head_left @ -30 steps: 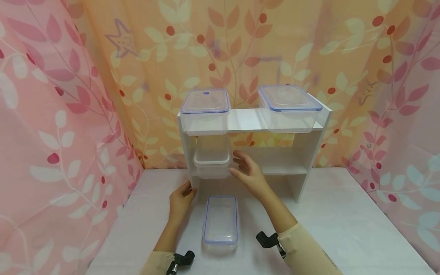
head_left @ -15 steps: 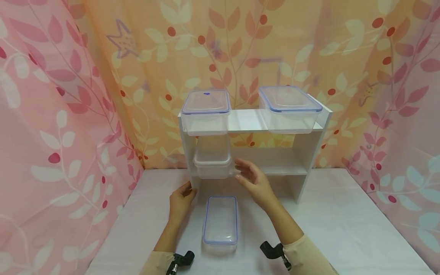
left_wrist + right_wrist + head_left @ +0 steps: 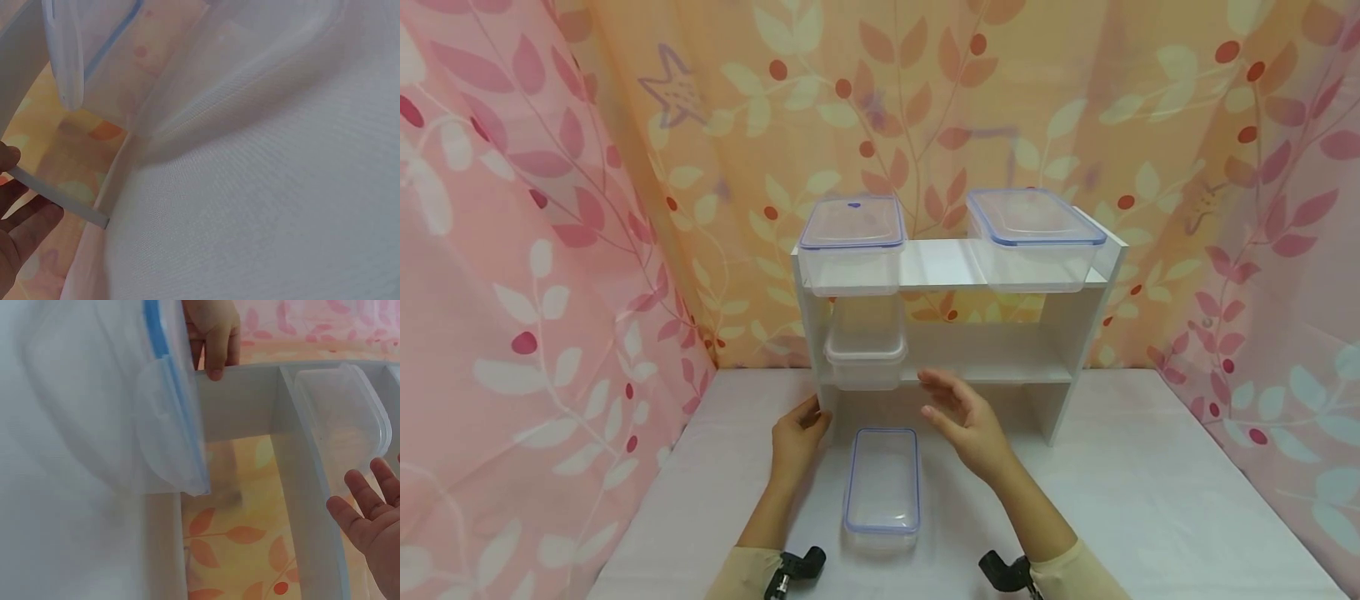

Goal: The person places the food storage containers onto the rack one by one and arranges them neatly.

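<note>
My left hand [image 3: 794,438] pinches the lower front edge of the left side panel of a white shelf [image 3: 1015,354]. In the left wrist view, thumb and fingers lie on either side of that panel edge [image 3: 62,199]. My right hand [image 3: 972,427] is held in the air before the lower part of the shelf, fingers spread and nothing in them. Left of it, a clear container with a whitish lid [image 3: 867,362] sits on the middle shelf. On the table in front, between my forearms, lies a clear food container with a blue-edged lid [image 3: 882,483].
Two larger clear containers with blue-edged lids stand on the shelf's top board: a left one [image 3: 850,250] and a wider right one [image 3: 1037,242]. A white cloth covers the table [image 3: 1150,500]. Floral curtains [image 3: 737,167] hang behind and at both sides.
My right hand has drawn away from the whitish-lidded container, downward and slightly to the right. The left hand keeps its place on the shelf panel, and the containers have stayed put.
</note>
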Tool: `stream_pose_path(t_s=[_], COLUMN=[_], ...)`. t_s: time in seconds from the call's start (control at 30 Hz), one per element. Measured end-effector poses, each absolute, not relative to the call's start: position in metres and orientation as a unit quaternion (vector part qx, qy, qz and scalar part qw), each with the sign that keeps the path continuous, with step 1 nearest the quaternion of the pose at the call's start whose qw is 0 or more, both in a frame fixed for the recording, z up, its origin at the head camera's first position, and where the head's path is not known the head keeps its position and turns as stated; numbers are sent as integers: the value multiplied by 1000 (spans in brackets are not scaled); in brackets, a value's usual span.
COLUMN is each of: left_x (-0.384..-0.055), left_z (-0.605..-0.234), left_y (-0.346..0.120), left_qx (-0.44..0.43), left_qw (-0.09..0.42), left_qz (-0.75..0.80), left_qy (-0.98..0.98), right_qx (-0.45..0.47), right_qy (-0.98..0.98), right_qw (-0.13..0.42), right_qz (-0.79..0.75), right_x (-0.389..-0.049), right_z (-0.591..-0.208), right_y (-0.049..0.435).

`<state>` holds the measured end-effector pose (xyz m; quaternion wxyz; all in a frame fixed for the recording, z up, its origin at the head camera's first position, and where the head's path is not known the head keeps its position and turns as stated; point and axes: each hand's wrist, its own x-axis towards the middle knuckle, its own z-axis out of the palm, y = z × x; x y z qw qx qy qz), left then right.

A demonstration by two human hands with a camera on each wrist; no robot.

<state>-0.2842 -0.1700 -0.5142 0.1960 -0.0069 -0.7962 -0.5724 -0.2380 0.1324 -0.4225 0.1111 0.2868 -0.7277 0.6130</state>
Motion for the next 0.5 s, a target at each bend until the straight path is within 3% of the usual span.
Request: stream_pose_path(t_s=[0.5], left_x=[-284], left_z=[-514], left_y=[-170], left_qx=[-5], left_qw=[192], left_qz=[-571], left_qy=[-798], right_qx=[320], right_qy=[-727], right_qw=[128], right_qz=[593], right_x=[-213], right_z=[-445], right_y=[137])
